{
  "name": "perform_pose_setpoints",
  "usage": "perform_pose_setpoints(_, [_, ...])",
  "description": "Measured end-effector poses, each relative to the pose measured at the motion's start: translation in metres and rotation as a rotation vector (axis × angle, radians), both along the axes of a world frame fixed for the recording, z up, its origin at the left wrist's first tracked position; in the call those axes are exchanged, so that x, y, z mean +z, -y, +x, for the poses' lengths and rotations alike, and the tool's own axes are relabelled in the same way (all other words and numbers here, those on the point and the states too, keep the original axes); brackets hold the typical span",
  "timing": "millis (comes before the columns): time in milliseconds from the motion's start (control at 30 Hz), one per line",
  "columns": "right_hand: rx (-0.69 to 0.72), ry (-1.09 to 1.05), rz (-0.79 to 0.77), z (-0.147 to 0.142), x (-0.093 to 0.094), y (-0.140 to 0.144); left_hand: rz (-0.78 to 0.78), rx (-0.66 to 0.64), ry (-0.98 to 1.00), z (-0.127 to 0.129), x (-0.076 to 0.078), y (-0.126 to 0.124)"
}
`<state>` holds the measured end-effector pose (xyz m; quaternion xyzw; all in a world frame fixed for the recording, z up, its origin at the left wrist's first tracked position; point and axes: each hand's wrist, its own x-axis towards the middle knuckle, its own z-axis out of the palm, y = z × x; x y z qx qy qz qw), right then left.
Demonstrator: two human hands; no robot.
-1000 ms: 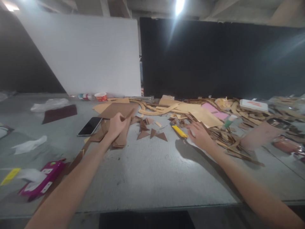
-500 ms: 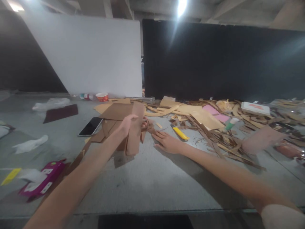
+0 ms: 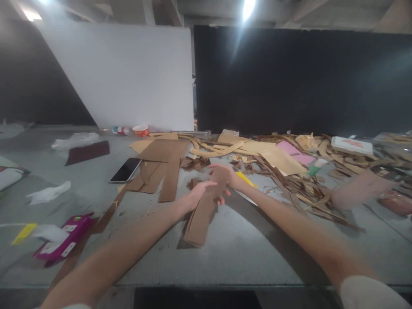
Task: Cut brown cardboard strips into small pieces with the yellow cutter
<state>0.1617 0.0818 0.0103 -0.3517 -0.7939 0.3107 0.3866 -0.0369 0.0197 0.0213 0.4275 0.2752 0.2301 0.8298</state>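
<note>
Both hands meet at the middle of the grey table (image 3: pixel 225 253). My left hand (image 3: pixel 196 195) and my right hand (image 3: pixel 222 176) grip the far end of a stack of long brown cardboard strips (image 3: pixel 201 216); its near end rests on the table. More brown strips (image 3: pixel 169 178) lie flat just to the left. A yellow utility knife (image 3: pixel 246 179) lies right behind my right hand.
A black phone (image 3: pixel 125 170) lies left of the strips, a magenta box (image 3: pixel 66 242) near the left front edge. A heap of cardboard scraps (image 3: pixel 289 171) covers the right side, with a pink sheet (image 3: pixel 294 151) and a green-capped bottle (image 3: pixel 315 167). A red cup (image 3: pixel 141 130) stands at the back.
My left hand has carried the stack of strips from the pile by the phone to the table's middle. My right hand has come left from the knife and joined it on the stack.
</note>
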Motion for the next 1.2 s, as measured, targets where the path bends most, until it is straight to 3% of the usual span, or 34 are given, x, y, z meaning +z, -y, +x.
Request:
perform_pose_setpoints(100, [-0.175,-0.201,-0.187,0.025,-0.006,0.024,0.007,-0.059,-0.006,0.002,-0.009,0.003])
perform_pose_setpoints(200, [-0.186,-0.336,-0.388,0.043,-0.014,0.057,-0.026,-0.244,-0.083,0.005,-0.016,0.007])
perform_pose_setpoints(333, [-0.243,-0.272,-0.342,0.049,-0.018,0.091,-0.033,-0.343,-0.08,0.007,-0.02,0.016])
perform_pose_setpoints(567, [-0.284,-0.271,-0.313,0.043,-0.021,0.099,0.013,-0.23,-0.036,0.01,-0.014,0.024])
perform_pose_setpoints(733, [-0.268,-0.283,-0.274,0.044,-0.021,0.101,0.026,-0.036,-0.013,0.016,-0.021,0.024])
perform_pose_setpoints(867, [-0.263,-0.271,-0.244,0.044,-0.019,0.103,0.033,-0.065,-0.006,0.017,-0.024,0.024])
perform_pose_setpoints(1200, [-0.281,-0.286,-0.241,0.039,-0.015,0.107,-0.015,-0.041,-0.063,0.015,-0.012,0.032])
